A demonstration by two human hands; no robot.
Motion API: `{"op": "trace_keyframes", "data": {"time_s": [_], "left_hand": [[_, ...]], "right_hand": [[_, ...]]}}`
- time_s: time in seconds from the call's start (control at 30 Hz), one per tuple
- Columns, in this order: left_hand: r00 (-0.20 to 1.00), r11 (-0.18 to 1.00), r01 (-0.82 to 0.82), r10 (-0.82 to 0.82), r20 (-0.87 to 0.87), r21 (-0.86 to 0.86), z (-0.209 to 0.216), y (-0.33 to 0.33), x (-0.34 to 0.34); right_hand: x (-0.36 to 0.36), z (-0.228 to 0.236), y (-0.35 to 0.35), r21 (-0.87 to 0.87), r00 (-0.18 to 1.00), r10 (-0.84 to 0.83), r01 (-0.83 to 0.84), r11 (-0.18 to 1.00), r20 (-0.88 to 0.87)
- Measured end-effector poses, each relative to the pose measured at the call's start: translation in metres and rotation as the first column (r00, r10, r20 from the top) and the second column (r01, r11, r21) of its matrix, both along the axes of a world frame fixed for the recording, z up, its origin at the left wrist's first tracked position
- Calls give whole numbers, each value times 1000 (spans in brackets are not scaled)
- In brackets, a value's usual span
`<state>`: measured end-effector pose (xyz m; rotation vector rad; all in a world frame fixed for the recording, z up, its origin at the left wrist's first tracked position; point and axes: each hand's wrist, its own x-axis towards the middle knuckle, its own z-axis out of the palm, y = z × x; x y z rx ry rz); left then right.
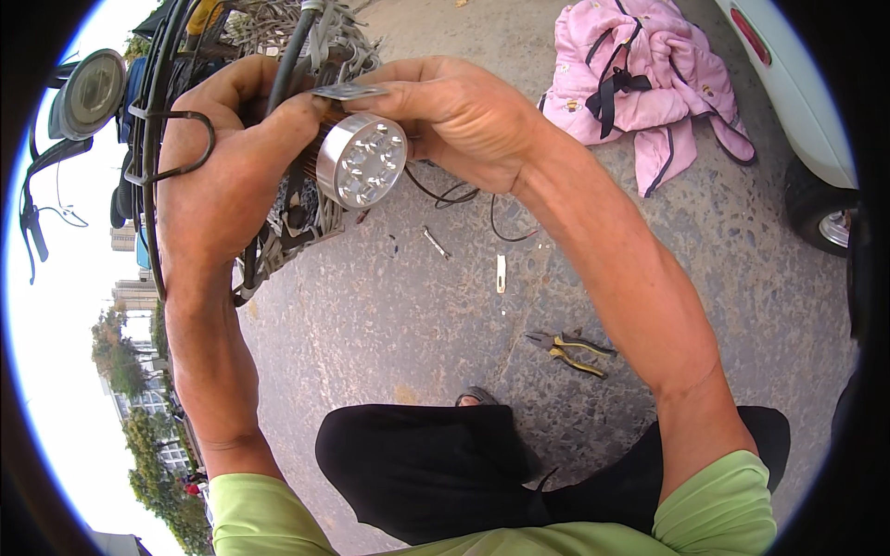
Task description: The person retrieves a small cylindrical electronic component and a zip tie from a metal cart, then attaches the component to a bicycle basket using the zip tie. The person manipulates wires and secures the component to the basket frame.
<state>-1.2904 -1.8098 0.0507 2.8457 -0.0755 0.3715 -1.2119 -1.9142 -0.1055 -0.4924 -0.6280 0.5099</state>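
Note:
A round LED lamp (374, 165) with a silver rim hangs at the basket's edge, its several clear lenses facing me. Just above it lies a flat metal bracket (349, 91). My right hand (464, 116) is closed on the bracket, thumb along it and fingers curled behind the lamp. From the other side my left hand (227, 157) reaches through the rack, its thumb pressed to the bracket's left end. The left fingers are mostly hidden behind a dark tube (295, 60). Next to both hands is a woven basket (311, 218) in a black metal frame (153, 167).
On the ground lie pliers (570, 352) with yellow-black handles, a small wrench (436, 243), a slotted metal strip (502, 274) and a thin black cable (445, 193). A pink quilted cloth (640, 74) is at the far right, near a white vehicle (802, 83). A round headlight (93, 93) stands far left.

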Motion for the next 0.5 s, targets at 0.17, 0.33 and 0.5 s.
{"op": "trace_keyframes", "data": {"time_s": [0.17,0.33,0.5], "left_hand": [[1000,999,4,-4,-3,-53,-2,1,0],[1000,999,5,-5,3,-40,-1,2,1],[1000,999,-9,9,3,-38,-1,3,-1]], "right_hand": [[2,0,1,-41,1000,6,-6,999,9],[3,5,-3,-83,997,-69,70,994,22],[3,4,-3,-124,996,-66,72,990,52]]}}
